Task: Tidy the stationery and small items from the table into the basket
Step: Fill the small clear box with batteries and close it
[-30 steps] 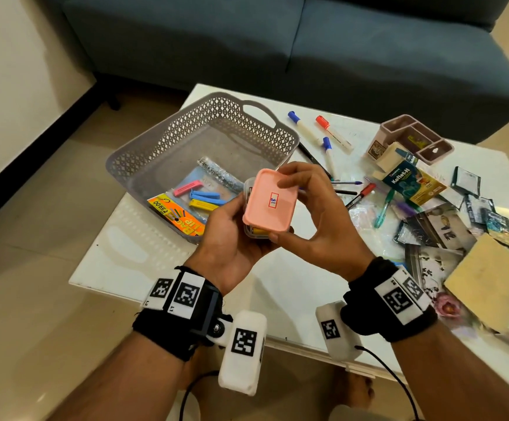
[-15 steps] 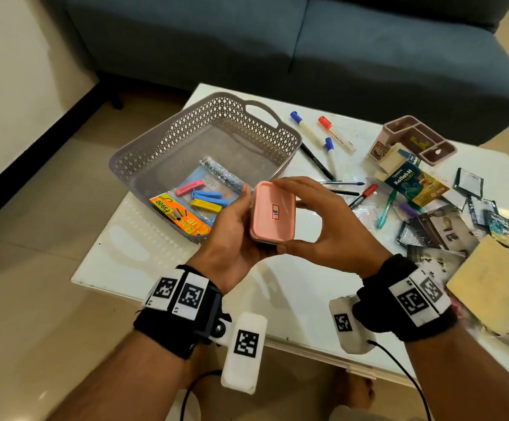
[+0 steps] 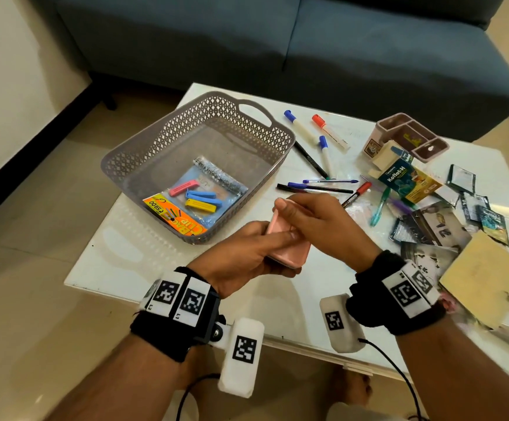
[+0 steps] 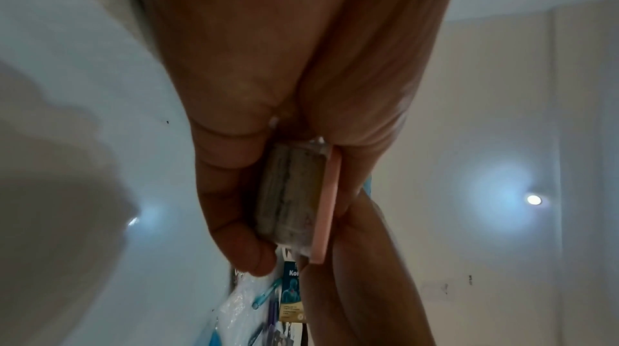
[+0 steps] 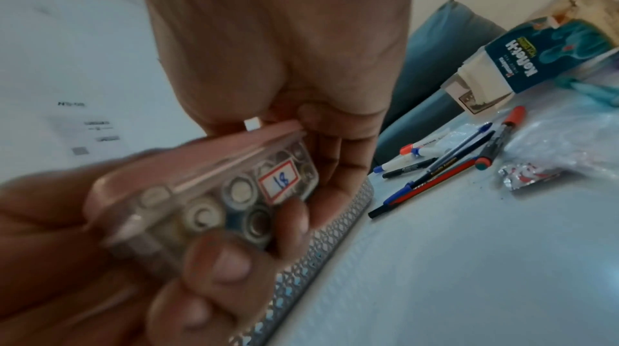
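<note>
Just right of the grey basket [image 3: 168, 153], both hands gripped the pink-lidded box [image 3: 289, 253]: left hand [image 3: 241, 259] curled beneath, right hand [image 3: 320, 226] pinching the lid. Box's long axis pointed away; left hand was nearer the basket.

The right hand [image 5: 285, 66] holds a small clear box [image 5: 214, 193] with a pink lid [image 5: 187, 161]. Fingers of the left hand [image 5: 110, 285] curl around the box from below. Round metal bits sit inside, and a sticker [image 5: 279, 182] reads 18 (red border, blue number). The gray basket [image 5: 321, 240] wall is just behind. Pens [image 5: 445, 169] and a blue carton [image 5: 549, 58] lie on the white table [image 5: 469, 259].
</note>
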